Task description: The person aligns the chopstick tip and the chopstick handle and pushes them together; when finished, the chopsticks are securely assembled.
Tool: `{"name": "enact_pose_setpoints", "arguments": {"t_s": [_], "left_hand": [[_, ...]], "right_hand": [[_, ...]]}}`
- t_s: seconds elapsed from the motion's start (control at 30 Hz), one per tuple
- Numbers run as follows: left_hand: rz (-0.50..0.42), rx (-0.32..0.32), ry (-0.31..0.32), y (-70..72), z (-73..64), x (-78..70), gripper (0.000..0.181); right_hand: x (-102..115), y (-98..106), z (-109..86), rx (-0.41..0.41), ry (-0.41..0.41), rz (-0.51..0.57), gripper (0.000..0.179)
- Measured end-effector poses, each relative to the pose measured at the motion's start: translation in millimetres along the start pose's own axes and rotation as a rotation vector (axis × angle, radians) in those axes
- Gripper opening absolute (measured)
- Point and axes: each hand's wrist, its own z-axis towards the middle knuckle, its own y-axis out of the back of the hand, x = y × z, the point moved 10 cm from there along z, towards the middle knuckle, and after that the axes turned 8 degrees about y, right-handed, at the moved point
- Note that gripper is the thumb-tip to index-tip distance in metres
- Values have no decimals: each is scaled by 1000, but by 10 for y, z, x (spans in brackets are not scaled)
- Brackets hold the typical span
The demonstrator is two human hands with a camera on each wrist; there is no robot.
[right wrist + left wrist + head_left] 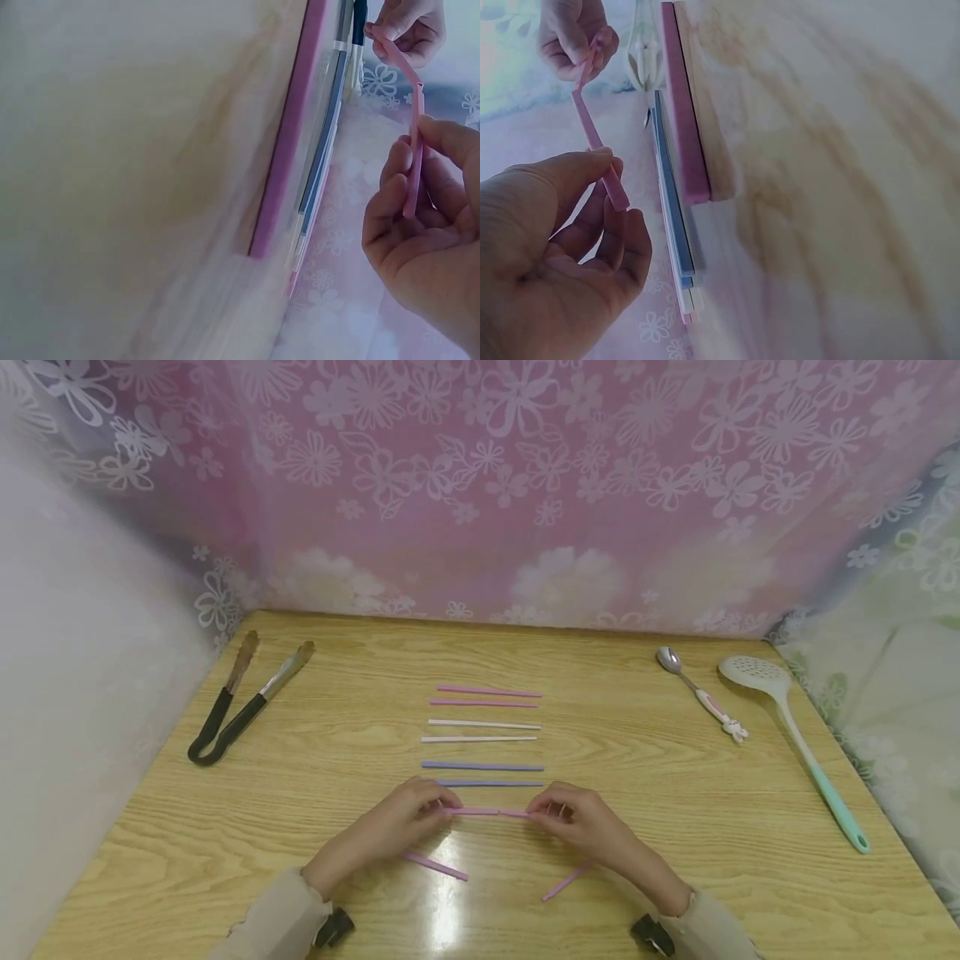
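Note:
My left hand (405, 817) pinches the left end of a thin pink chopstick (476, 812) between thumb and fingers. On its other end, my right hand (583, 820) pinches in the same way. A joint shows in the middle of the chopstick, and in both wrist views its two halves meet there at a slight bend. Near my left wrist a pink chopstick piece (437, 867) lies on the table, partly hidden by the forearm. Another pink chopstick piece (564, 884) lies slanted by my right forearm.
Beyond my hands lie a blue pair of chopsticks (483, 767), a white pair (483, 724) and a pink pair (483, 702) in rows. Black-handled tongs (225, 731) are at the left; a spoon (701, 695) and a slotted turner (797, 735) lie at the right.

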Motion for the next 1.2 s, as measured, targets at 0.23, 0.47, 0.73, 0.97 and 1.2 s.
{"name": "enact_pose_setpoints", "arguments": {"t_s": [0.23,0.47,0.73,0.97,1.2], "left_hand": [[-5,-20,-11,32,-14,-22,15],[-1,-48,-45,56,-22,-67,20],[17,-101,-94,102,-39,-106,20],[-3,-104,-97,111,-39,-117,20],[-4,-90,-73,97,-28,-114,20]], "right_hand": [[20,35,20,-53,-8,-15,7],[55,71,39,-118,-15,-25,6],[141,101,54,-154,21,-29,8],[168,125,61,-168,35,-39,11],[147,119,57,-166,52,-39,11]]}}
